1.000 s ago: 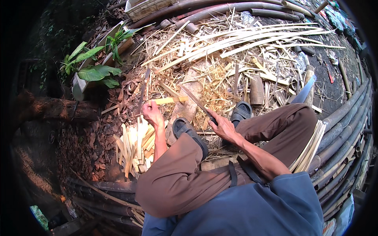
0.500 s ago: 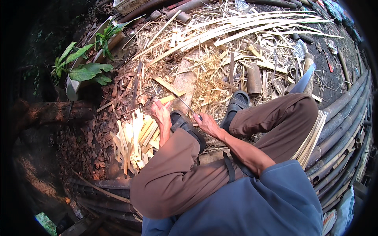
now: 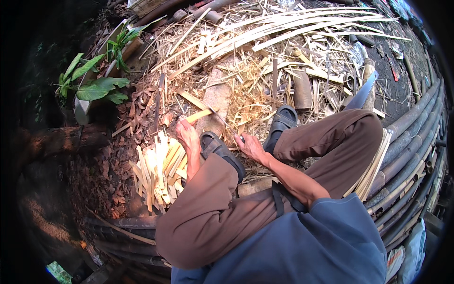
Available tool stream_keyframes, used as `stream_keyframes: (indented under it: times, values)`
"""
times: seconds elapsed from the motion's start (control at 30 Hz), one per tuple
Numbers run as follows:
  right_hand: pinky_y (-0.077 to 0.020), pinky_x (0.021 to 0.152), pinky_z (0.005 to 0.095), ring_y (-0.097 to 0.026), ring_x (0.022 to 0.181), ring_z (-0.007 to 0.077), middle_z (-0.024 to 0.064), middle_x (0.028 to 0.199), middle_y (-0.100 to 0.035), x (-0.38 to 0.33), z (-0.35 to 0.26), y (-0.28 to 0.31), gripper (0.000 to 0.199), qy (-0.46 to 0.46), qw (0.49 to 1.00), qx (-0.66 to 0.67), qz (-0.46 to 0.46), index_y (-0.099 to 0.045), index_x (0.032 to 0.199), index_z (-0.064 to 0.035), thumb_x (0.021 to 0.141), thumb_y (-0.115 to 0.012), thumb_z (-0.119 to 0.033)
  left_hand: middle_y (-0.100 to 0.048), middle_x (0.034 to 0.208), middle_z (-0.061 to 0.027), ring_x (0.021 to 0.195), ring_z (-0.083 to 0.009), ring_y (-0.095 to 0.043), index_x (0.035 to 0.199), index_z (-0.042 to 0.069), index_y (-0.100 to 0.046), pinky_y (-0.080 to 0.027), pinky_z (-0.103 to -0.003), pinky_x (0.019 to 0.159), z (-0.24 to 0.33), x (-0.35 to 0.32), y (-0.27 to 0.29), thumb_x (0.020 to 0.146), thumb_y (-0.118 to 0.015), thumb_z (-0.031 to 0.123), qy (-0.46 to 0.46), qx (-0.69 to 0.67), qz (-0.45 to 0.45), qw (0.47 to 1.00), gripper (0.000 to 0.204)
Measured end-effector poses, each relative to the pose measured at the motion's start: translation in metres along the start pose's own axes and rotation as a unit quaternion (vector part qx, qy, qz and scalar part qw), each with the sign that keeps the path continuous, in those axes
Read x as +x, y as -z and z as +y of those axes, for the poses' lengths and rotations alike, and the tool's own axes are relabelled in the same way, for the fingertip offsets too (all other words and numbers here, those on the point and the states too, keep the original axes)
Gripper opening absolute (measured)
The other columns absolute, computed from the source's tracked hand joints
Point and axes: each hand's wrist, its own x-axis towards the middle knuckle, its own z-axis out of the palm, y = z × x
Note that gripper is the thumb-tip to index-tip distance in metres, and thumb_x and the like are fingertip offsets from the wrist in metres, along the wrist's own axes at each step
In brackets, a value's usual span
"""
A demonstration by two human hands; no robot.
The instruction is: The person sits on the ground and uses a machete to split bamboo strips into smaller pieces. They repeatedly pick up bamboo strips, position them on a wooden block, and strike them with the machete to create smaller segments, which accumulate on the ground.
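Note:
My left hand (image 3: 187,134) is closed on the near end of a short yellowish bamboo strip (image 3: 198,115). In my right hand (image 3: 250,146) is the dark handle of a knife (image 3: 229,127); its thin blade slants up and left, and its tip meets the far end of the strip. Beneath them lies a flat wooden block (image 3: 218,90), next to my left sandal (image 3: 221,150). Another pale strip (image 3: 190,99) lies just beyond the held one. A pile of short split bamboo strips (image 3: 161,170) sits beside my left wrist.
Long pale bamboo strips (image 3: 283,29) stretch across the far ground over shavings (image 3: 250,90). A handsaw (image 3: 363,93) with a blue-lit blade leans beyond my right knee. Bamboo poles (image 3: 402,137) are stacked along the right. Leafy plants (image 3: 92,90) and a log (image 3: 61,142) stand left.
The knife blade has moved up and left, onto the far end of the held strip. My left hand has shifted slightly left, still holding the strip. The whole view has shifted a little.

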Motion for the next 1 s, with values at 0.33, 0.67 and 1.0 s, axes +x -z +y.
stream_keyframes:
  times: [0.33,0.67,1.0]
  values:
    - [-0.0464,0.058,0.0562,-0.062,0.067,0.0504,0.0317,0.066,-0.057,0.003,0.002,-0.008,0.046,0.026,0.999,-0.026,0.037,-0.057,0.086,0.0019,0.101,-0.051,-0.041,-0.067,0.077,-0.0291,0.069,-0.0377,-0.062,0.088,-0.013,-0.066,-0.047,-0.045,0.073,-0.007,0.007,-0.003,0.101,-0.034,0.029,-0.078,0.072,0.031,0.994,0.055]
    - [-0.0471,0.075,0.0547,-0.064,0.089,0.0479,0.0332,0.085,-0.063,0.012,0.019,0.004,0.056,-0.056,0.998,-0.035,-0.004,-0.061,0.088,0.0041,0.101,-0.047,-0.049,-0.069,0.090,-0.0265,0.091,-0.0352,-0.070,0.102,-0.014,-0.061,-0.052,-0.043,0.080,0.024,-0.013,0.024,0.103,-0.037,0.034,0.009,0.090,-0.027,0.996,0.054]
    - [-0.0456,0.069,0.0467,-0.059,0.071,0.0354,0.0237,0.071,-0.059,0.011,0.022,0.000,0.057,-0.034,0.999,0.009,0.006,-0.060,0.088,0.0034,0.101,-0.047,-0.050,-0.055,0.129,-0.0230,0.120,-0.0361,-0.054,0.141,-0.006,-0.035,-0.042,-0.046,0.105,-0.168,-0.096,0.169,0.099,-0.057,0.025,0.197,0.147,0.296,0.923,0.056]
